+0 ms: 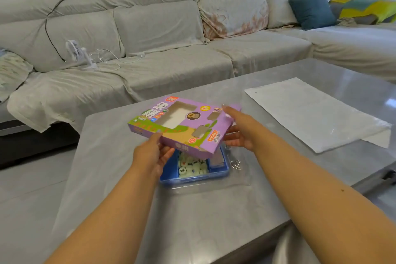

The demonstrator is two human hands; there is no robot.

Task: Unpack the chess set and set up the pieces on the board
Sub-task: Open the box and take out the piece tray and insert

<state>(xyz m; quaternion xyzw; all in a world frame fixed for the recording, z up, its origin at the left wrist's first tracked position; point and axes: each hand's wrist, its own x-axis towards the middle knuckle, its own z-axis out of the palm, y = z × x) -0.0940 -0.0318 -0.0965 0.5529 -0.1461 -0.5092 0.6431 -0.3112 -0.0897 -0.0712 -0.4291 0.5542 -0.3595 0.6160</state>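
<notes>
So the big grey sofa point(171, 34) is running along the wall behind everything, with a blue cushion point(311, 9) sitting at the far end and a little white fan point(75, 51) lying on the seat. In front of me the grey coffee table point(128, 178) is taking up most of the view, and a white sheet point(310, 113) is lying flat on its right side. I'm holding the purple box lid point(184, 124) tilted in the air above the blue tray point(192, 178), which is sitting on the table right below it. My left hand point(152, 156) is gripping the lid's near left corner, thumb on top, fingers curled underneath. My right hand point(240, 126) is holding the right edge, index finger stretched out along the top. The pale round chess pieces point(190, 166) are lying packed together in the tray.
</notes>
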